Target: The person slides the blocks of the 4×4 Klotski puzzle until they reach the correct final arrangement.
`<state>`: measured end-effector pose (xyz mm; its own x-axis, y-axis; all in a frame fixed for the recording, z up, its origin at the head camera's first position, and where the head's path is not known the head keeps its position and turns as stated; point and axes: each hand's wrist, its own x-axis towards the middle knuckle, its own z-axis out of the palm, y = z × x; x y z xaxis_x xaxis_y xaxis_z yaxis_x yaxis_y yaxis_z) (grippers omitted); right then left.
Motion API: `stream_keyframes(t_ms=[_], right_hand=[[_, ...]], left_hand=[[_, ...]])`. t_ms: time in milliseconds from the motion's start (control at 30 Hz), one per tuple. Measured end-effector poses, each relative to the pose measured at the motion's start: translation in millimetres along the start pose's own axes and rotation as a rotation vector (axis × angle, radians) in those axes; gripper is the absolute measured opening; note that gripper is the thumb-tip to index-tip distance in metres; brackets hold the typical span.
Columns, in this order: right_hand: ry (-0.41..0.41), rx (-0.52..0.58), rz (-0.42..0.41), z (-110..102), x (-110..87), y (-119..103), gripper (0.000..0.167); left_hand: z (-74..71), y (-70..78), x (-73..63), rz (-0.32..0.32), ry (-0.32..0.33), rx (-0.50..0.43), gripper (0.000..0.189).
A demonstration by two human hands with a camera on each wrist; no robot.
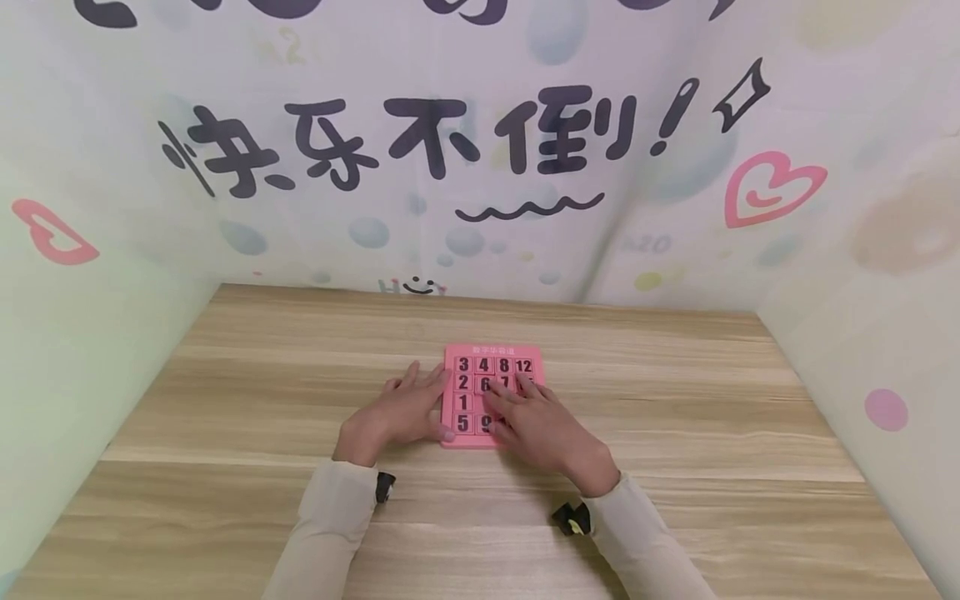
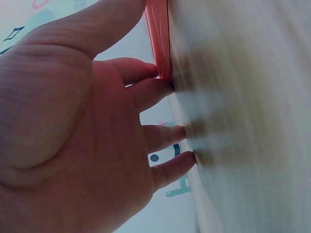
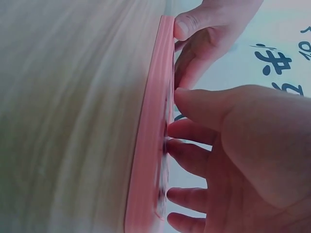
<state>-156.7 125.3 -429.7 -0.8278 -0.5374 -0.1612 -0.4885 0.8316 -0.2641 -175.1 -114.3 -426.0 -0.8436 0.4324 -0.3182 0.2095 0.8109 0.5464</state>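
Note:
A pink number sliding puzzle [image 1: 491, 442] lies flat on the table, with black numbers on its square tiles. At its left edge is my left hand [image 1: 405, 412], thumb at the near corner and forefinger farther along the side. In the left wrist view the fingers of the left hand [image 2: 112, 111] are spread, some tips down on the table beside the puzzle's pink edge [image 2: 159, 39]. My right hand [image 1: 547, 429] lies over the puzzle's right half and hides several tiles. Its fingertips touch or hover just above the tiles, as the right wrist view of the hand [image 3: 228, 150] shows.
The wood-grain table [image 1: 262, 375] stretches out around the puzzle. A printed white backdrop [image 1: 337, 250] rises behind it, with pale side walls at left and right. Small black devices sit at the left wrist [image 1: 386, 487] and right wrist [image 1: 572, 518].

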Motion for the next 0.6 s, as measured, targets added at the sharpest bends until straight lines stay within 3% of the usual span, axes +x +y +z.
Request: stream_keyframes(t_ms=[600], right_hand=[[-0.005, 0.015, -0.027, -4.4, 1.2, 9.7, 0.055]], left_hand=[[-0.8, -1.5, 2.3, -0.009, -0.005, 0.006, 0.097]])
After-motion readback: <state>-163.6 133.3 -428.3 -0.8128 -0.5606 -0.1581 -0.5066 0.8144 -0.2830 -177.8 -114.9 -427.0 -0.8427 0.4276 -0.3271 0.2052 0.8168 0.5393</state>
